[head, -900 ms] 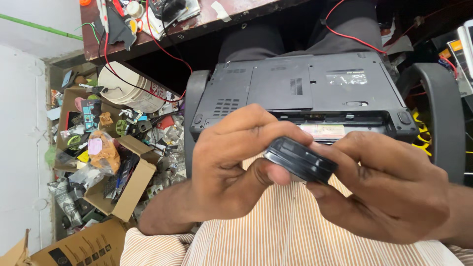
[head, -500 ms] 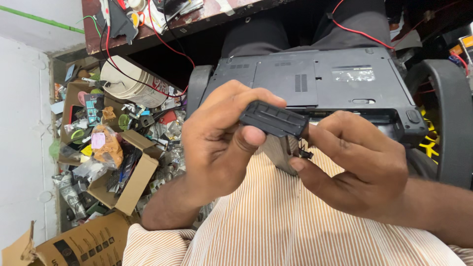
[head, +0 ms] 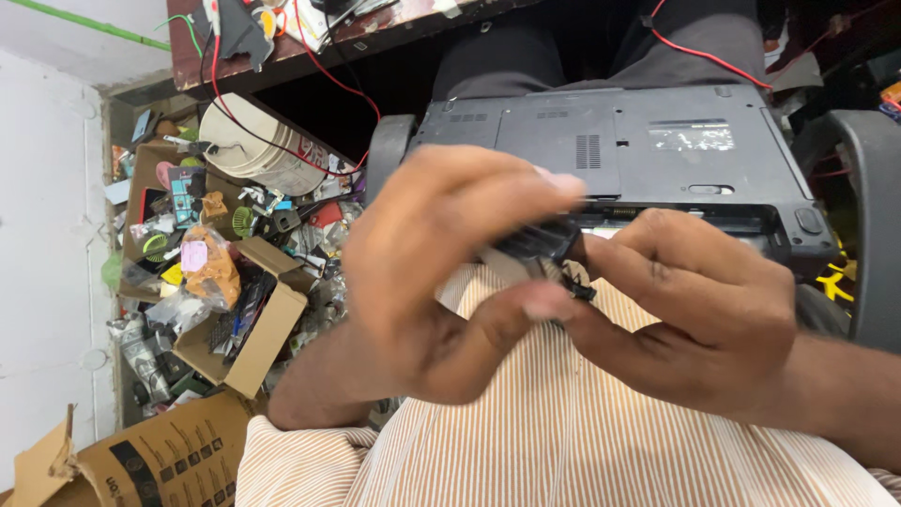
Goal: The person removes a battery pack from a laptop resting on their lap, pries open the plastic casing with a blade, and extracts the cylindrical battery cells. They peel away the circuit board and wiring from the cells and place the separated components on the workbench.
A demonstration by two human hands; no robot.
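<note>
My left hand [head: 441, 272] and my right hand [head: 694, 310] together grip a long black laptop battery [head: 535, 242] in front of my chest. Fingers cover most of it, so only a short middle stretch and a small connector end show. Behind the hands, a dark grey laptop [head: 619, 150] lies upside down on my lap, its underside panels and vents facing up. The open battery bay runs along the laptop's near edge, just behind my knuckles.
A wooden bench [head: 310, 42] with red wires runs across the top. On the floor to the left lie open cardboard boxes [head: 263, 329] full of small parts, and a white bucket [head: 253, 141]. A black chair armrest [head: 873, 188] curves at the right.
Both hands moved slightly lower and closer together over the battery. The battery has turned, so less of it shows between the fingers than before.
</note>
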